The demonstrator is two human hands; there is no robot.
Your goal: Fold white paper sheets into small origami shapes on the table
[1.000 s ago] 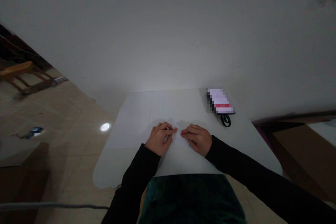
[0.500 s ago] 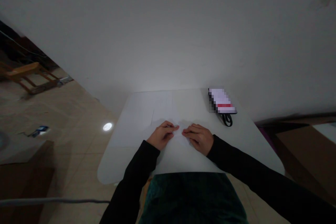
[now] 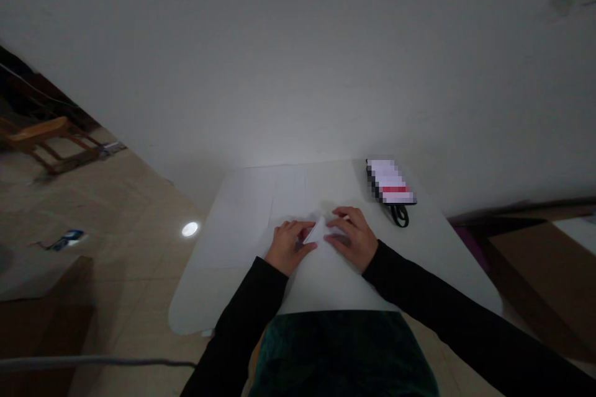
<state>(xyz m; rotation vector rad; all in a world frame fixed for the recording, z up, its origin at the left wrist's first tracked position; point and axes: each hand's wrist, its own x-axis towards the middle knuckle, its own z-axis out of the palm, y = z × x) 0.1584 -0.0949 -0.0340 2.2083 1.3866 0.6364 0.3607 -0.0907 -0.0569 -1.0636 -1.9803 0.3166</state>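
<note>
Head view: around the left edge of a small folded paper [image 3: 321, 231], the thumb and forefinger of the left hand [image 3: 289, 247], set narrowly apart with paper between. At the right side of the same paper, the curled fingers of the right hand [image 3: 354, 239], holding it, thumb nearer the body. Low over the middle of the table [image 3: 419, 236], between both hands, a peaked white shape, its tip directed away from the body, toward the wall [image 3: 298, 62]. Impossible to tell its long axis surely, with both side ends partly under fingers.

Farther out, beyond and to the left of the left hand, flat white sheets [image 3: 233, 217] on the table, with a thin edge line running away from the body. Beyond the right hand, well apart from it, a phone [image 3: 391, 180], screen up but blurred, slanting from far left to near right, with a black strap [image 3: 400, 216] looped at its near end. Close behind the table's far edge, the wall, closing off that side; along the near edge, a dark green cloth [image 3: 344, 353]. Off to the left, a wooden stool [image 3: 44, 130] on the floor [image 3: 144, 211].
</note>
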